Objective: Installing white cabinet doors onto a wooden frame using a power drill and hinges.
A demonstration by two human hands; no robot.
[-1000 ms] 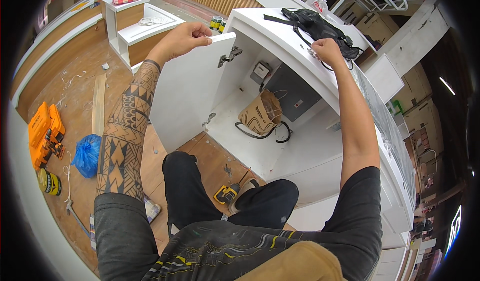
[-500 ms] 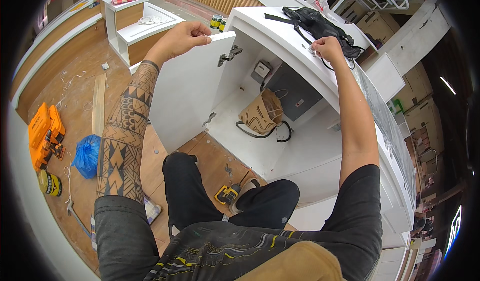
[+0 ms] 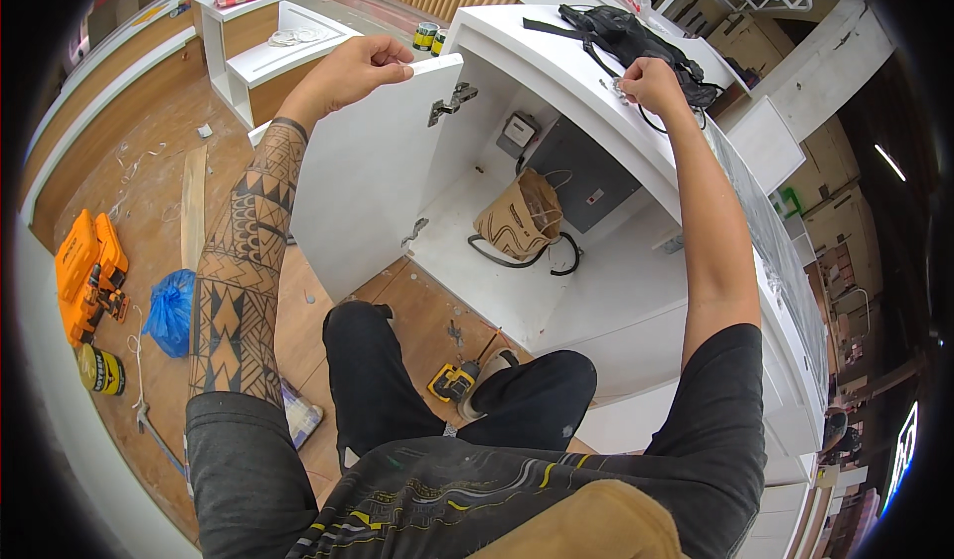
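My left hand [image 3: 348,74] pinches the top edge of a white cabinet door [image 3: 368,196], which stands swung out from the cabinet. Two metal hinges show on the door's inner edge, an upper hinge [image 3: 453,104] and a lower hinge [image 3: 415,229]. Over the white countertop [image 3: 532,47], my right hand [image 3: 654,86] has its fingers closed together beside some small shiny metal pieces [image 3: 612,86]. What those fingers hold, if anything, is too small to tell. A black bag [image 3: 636,40] lies just beyond that hand.
Inside the cabinet are a brown paper bag [image 3: 519,216], a black cable [image 3: 564,261] and a grey panel [image 3: 586,176]. A yellow power drill [image 3: 452,382] lies between my feet. To the left are a blue plastic bag [image 3: 171,311], an orange case [image 3: 87,256] and a can [image 3: 101,368].
The view has shifted slightly. My left hand keeps its pinch on the door, and my right hand stays closed by the metal pieces, with only a slight movement.
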